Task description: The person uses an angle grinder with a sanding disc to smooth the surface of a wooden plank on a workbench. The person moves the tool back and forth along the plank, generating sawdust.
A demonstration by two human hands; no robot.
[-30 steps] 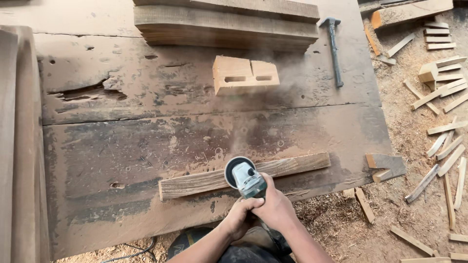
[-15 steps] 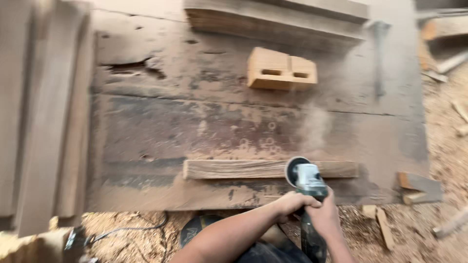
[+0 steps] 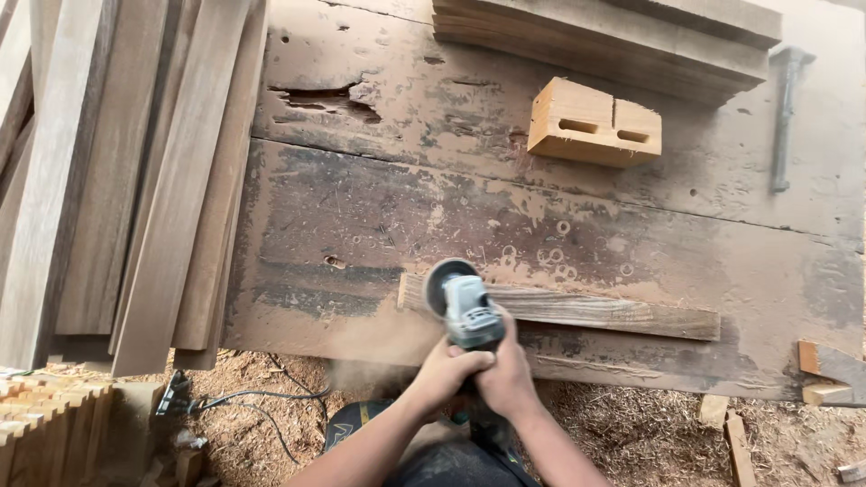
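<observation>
No container is seen on the workbench; its worn, dust-covered top carries only loose pieces. An angle grinder is gripped by both hands, the left hand and the right hand clenched together around its body just below the grey head, with both forearms reaching up from the bottom edge of the view. The disc is set against the left end of a narrow wooden strip, which lies flat and slightly slanted near the front edge of the bench. A puff of sawdust is seen just left of the hands. Farther back, a mortised wooden block lies well apart from the strip, with stacked planks behind it and a hammer near the right edge. Long boards are leaned along the left side. Open bench surface is left between strip and block. Shavings and a cable lie on the ground below.
</observation>
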